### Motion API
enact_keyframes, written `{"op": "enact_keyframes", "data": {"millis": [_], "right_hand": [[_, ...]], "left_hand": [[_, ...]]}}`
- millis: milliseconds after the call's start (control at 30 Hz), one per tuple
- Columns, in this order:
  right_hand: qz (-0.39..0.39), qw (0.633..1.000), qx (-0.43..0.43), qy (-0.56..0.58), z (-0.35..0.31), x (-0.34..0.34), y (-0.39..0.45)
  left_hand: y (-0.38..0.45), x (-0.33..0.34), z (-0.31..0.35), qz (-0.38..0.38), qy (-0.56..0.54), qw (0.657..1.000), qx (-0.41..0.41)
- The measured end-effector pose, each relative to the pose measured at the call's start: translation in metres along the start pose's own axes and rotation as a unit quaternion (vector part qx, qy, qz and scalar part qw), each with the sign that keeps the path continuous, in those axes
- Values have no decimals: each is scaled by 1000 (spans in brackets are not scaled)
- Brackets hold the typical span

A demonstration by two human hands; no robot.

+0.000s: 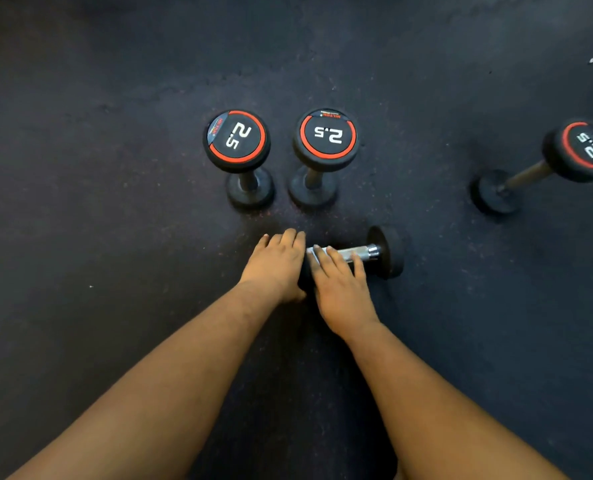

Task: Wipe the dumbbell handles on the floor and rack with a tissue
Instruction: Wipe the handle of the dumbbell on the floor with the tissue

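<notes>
1. Lying dumbbell [374,252] on the dark floor [80,168], chrome handle pointing left-right, just below two upright dumbbells [238,142] marked 2.5.
2. Left hand [276,266] flat, palm down, fingers spread over the lying dumbbell's left end; grasp not visible, cannot tell.
3. Right hand [336,282] pressed over its handle, fingers bent across a white tissue [311,252].
4. Both forearms extended forward.
5. Third upright dumbbell [579,150] well right, tilted.

A black dumbbell [374,252] with a chrome handle lies on its side at centre. Three more marked 2.5 stand on end: two side by side at 12 o'clock [239,154] [322,150], one at 2 o'clock [544,164]. A white tissue [311,253] lies on the chrome handle.
</notes>
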State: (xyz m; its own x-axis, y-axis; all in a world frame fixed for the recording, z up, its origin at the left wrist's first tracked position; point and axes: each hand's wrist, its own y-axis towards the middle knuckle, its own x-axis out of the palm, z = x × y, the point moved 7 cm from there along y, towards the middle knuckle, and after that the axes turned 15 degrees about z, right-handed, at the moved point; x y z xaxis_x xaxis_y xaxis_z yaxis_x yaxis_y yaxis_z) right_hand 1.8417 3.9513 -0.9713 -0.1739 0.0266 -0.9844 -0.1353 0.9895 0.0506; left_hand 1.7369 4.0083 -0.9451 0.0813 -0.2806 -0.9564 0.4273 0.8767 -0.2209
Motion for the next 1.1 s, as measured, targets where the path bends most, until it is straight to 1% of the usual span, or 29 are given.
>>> {"op": "enact_keyframes", "data": {"millis": [133, 200, 267, 300, 467, 533, 667, 767, 867, 933, 1033, 1100], "right_hand": [[-27, 999, -7, 20, 2, -2, 27], [-26, 999, -2, 30, 4, 1, 8], [-8, 1000, 4, 13, 3, 2, -18], [-13, 1000, 9, 3, 3, 4, -23], [-39, 998, 22, 38, 5, 4, 20], [-44, 998, 14, 44, 7, 3, 19], [-6, 1000, 1, 18, 11, 2, -20], [1, 1000, 2, 24, 15, 6, -3], [-25, 999, -2, 27, 16, 5, 23], [-18, 999, -11, 27, 18, 2, 15], [15, 1000, -16, 17, 18, 0, -16], [15, 1000, -4, 9, 20, 4, -16]], "left_hand": [[0, -2, 2, 3, 2, 1000, 0], [-2, 0, 1, -11, 3, 1000, 0], [-2, 2, 0, -19, -4, 1000, -1], [-3, 3, 0, -23, -7, 1000, -3], [1, 5, 0, -28, -10, 999, -17], [2, 5, -1, -30, -9, 999, -19], [-1, 9, 0, -33, -7, 999, -9], [-2, 13, -1, -31, -8, 999, -18], [0, 9, 0, -31, -5, 999, -15], [-1, 7, 0, -32, -4, 999, -7], [-3, 8, 0, -26, -2, 1000, -2], [-3, 12, 0, -24, -10, 1000, -8]]}}
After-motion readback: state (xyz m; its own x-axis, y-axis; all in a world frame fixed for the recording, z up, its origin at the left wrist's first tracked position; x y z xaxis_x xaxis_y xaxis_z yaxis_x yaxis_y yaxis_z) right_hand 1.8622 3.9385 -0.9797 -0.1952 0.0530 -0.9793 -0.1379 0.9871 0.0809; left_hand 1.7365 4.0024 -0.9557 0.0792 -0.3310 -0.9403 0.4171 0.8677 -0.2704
